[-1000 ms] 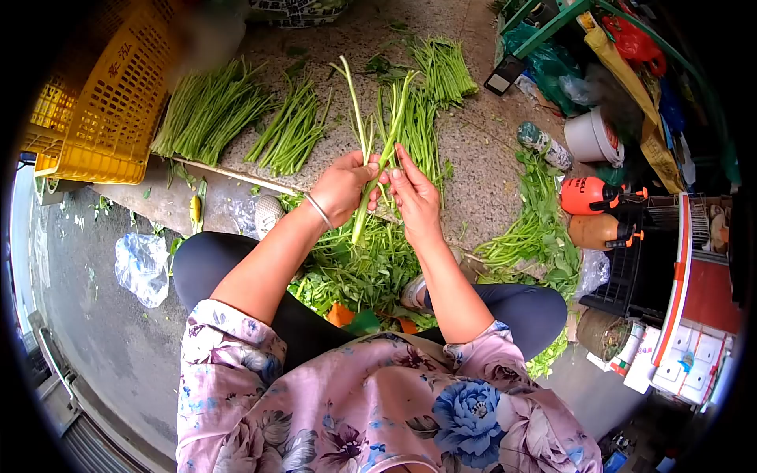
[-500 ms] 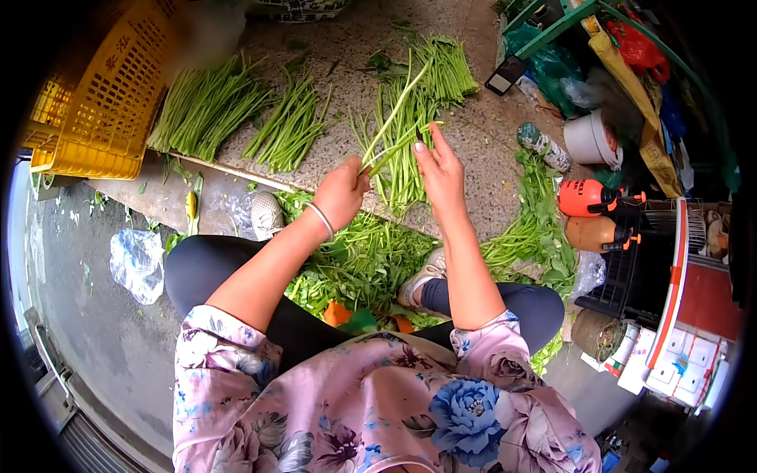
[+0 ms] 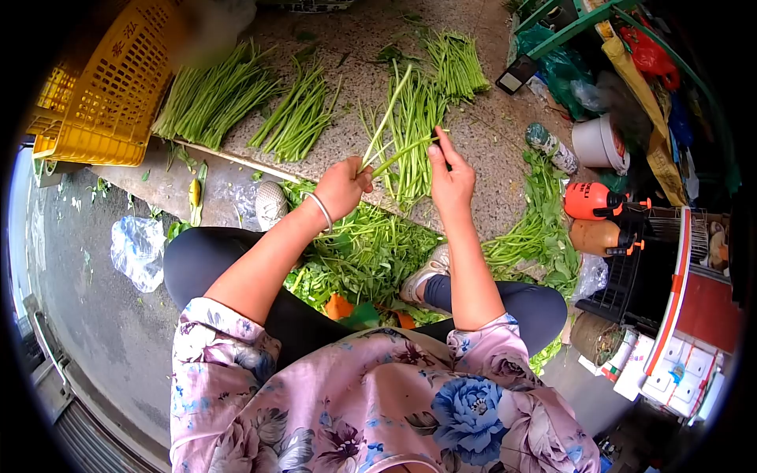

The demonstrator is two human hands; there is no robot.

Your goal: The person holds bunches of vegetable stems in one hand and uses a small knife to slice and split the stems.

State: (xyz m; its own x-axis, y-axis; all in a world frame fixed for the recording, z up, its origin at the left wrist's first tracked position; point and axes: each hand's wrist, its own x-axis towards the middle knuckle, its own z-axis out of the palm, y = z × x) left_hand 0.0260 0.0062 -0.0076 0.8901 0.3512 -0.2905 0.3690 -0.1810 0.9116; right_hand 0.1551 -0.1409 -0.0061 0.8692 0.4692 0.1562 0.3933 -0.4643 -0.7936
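Observation:
My left hand [image 3: 339, 189], with a bangle on its wrist, is closed around a few long green vegetable stems [image 3: 391, 115]. One pale stem points up and away; another green stem [image 3: 404, 152] runs across to my right hand [image 3: 453, 177]. The thumb and forefinger of that hand close at this stem's tip, with a small dark blade-like tool [image 3: 435, 139] between them, mostly hidden. Under and beyond the hands lies a loose pile of stems [image 3: 414, 106] on the speckled slab [image 3: 347, 106]. Trimmed leaves [image 3: 367, 260] are heaped between my feet.
More stem bundles [image 3: 217, 94] lie to the left, beside a yellow crate [image 3: 118, 87]. A further bundle [image 3: 457, 67] is at the back. On the right are a white bucket [image 3: 599, 146], a red spray bottle [image 3: 587, 200] and leafy greens [image 3: 536, 236]. A plastic bag [image 3: 140, 252] lies left.
The stems in my left hand have swung slightly, the pale one now more upright. My right hand has moved a little right and down, staying at the green stem's tip. The view has shifted slightly.

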